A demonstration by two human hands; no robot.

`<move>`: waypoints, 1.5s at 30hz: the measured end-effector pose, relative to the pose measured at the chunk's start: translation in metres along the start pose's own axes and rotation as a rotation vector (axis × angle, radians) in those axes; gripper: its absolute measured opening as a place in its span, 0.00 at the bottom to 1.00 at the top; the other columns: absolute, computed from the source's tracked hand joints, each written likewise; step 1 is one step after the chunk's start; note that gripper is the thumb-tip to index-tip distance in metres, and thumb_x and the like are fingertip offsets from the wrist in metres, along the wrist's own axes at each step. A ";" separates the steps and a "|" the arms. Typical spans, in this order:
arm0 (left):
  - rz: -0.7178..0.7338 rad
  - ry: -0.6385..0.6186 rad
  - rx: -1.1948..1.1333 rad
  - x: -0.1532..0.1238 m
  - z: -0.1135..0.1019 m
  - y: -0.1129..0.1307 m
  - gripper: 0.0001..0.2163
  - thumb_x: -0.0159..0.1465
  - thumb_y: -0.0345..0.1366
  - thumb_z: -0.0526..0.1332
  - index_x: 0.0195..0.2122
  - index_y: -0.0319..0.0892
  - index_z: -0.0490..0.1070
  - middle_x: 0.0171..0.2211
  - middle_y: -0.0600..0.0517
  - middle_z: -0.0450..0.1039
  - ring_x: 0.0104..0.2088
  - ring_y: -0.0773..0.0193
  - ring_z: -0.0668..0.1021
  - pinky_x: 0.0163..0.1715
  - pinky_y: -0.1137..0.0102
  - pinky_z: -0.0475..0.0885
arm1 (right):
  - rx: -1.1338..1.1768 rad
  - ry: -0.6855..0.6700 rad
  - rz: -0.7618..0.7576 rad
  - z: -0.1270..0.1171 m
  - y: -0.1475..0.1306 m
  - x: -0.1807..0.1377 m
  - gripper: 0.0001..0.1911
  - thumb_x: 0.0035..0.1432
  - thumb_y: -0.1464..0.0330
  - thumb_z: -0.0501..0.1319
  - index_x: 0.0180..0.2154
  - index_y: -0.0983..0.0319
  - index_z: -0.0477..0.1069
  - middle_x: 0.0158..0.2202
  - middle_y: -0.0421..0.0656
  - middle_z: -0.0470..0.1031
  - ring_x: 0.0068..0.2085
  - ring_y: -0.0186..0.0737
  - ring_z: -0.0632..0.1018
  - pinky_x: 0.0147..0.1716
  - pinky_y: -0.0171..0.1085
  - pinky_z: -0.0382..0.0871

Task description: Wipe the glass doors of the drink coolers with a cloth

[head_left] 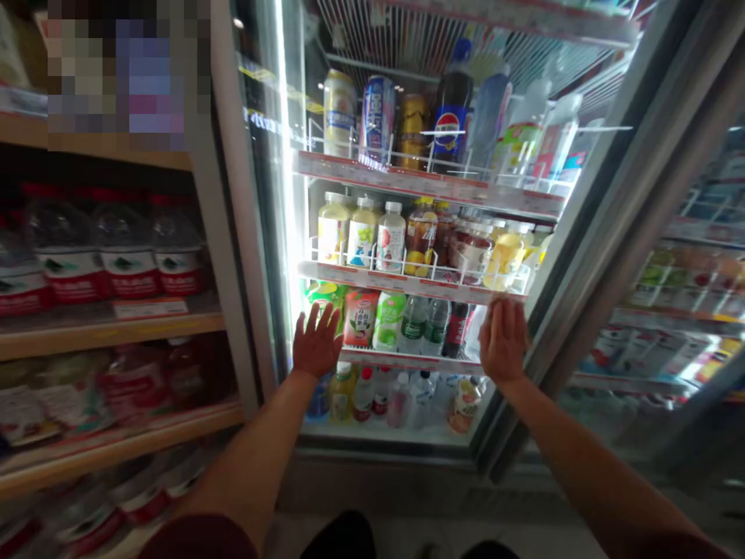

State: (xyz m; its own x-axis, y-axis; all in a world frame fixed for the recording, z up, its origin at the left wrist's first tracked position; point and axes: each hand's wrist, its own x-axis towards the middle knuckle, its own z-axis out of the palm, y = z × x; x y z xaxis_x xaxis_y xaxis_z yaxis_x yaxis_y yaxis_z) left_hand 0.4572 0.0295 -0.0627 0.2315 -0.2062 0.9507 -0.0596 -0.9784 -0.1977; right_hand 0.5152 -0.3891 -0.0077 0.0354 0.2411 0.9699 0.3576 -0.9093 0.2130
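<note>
My left hand (318, 341) is raised in front of a lit drinks cooler, fingers spread and nothing in it. Behind it are a green drink package (324, 293) and a red drink package (361, 317). My right hand (504, 341) is up near the cooler's right door frame (559, 310), its fingers close together and slightly bent, with no object visible in it. Whether either hand touches the glass I cannot tell. Between the hands stand a light green bottle (389, 320) and clear water bottles (414, 322). Reflections on the front suggest the glass door is closed.
Higher cooler shelves hold juice bottles (391, 237), cans (341, 109) and a dark cola bottle (451, 116). More bottles (365, 394) stand at the bottom. Wooden shelving (116, 334) with red-labelled water bottles (125, 248) is at left. Another cooler (657, 318) is at right.
</note>
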 end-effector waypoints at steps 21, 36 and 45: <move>-0.032 -0.031 -0.034 -0.002 0.001 -0.001 0.29 0.70 0.39 0.52 0.72 0.45 0.50 0.69 0.44 0.58 0.73 0.53 0.51 0.71 0.49 0.42 | 0.083 0.026 0.330 0.011 -0.014 -0.052 0.38 0.70 0.67 0.48 0.73 0.62 0.30 0.74 0.59 0.40 0.73 0.67 0.47 0.63 0.76 0.54; -0.026 -0.026 -0.025 -0.003 0.001 0.000 0.29 0.70 0.39 0.52 0.72 0.44 0.50 0.69 0.43 0.58 0.73 0.52 0.51 0.71 0.49 0.42 | 0.146 -0.088 -0.084 0.013 -0.086 0.009 0.37 0.68 0.70 0.55 0.73 0.58 0.43 0.69 0.53 0.61 0.72 0.55 0.55 0.67 0.57 0.55; -0.016 0.009 -0.026 0.001 -0.003 0.003 0.30 0.71 0.38 0.53 0.73 0.46 0.47 0.69 0.45 0.58 0.73 0.55 0.48 0.72 0.52 0.42 | 0.265 -0.135 -0.134 0.022 -0.153 0.053 0.38 0.70 0.68 0.53 0.73 0.56 0.36 0.69 0.49 0.62 0.72 0.51 0.57 0.69 0.53 0.50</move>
State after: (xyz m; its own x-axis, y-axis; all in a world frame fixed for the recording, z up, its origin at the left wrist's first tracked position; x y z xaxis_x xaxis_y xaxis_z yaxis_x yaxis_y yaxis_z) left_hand 0.4549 0.0260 -0.0616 0.2240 -0.1905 0.9558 -0.0813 -0.9810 -0.1764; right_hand 0.4832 -0.2294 0.0087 0.0885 0.4120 0.9069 0.5972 -0.7506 0.2827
